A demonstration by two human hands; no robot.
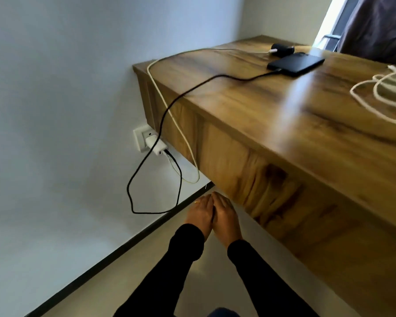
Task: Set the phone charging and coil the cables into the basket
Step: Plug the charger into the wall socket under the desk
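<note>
The fingers of the left hand (200, 213) and right hand (225, 216) lie side by side, touching, below the tabletop (272, 106) edge; whether they hold anything I cannot tell. On the tabletop, a black cable (160, 124) runs from the phone (296, 64) over the edge to a white charger (157, 146) in the wall socket. A white cable (384, 92) lies loosely coiled at the tabletop's right.

Black phone (295, 64) on wooden desk (272, 115), black cable (169, 106) from it to white charger (157, 146) in wall socket, left hand (200, 216) and right hand (225, 219) together below, fingers apparently touching, loose white cable (384, 94) at right
</note>
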